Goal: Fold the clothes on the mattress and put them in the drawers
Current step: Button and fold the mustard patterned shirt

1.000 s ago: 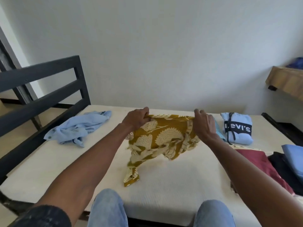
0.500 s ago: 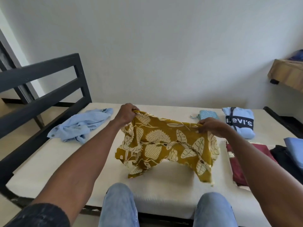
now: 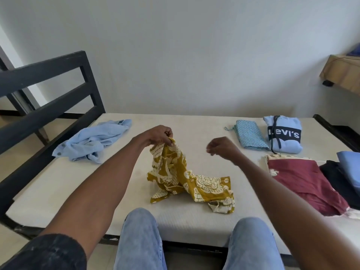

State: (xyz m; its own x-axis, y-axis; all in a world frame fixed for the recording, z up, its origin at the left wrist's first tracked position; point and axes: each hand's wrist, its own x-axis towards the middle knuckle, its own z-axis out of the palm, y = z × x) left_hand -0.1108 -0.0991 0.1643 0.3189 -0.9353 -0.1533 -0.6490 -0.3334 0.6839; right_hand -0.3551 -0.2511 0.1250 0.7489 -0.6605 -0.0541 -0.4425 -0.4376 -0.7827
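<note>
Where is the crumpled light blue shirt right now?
Head view: the crumpled light blue shirt lies on the mattress's far left side, beside the black bed frame, left of the left hand.

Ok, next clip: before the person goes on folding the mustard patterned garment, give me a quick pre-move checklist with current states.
1. Left hand grips the mustard garment at its top edge: ok.
2. Right hand has a hold on the garment: not ok, it hangs beside it, fingers curled, holding nothing.
3. Garment spread flat: not ok, its lower part lies bunched on the mattress.
4. Bare mattress around the garment for folding: ok.
5. Crumpled light blue shirt apart from the garment: ok.
6. Drawers ready: cannot tell.
</note>
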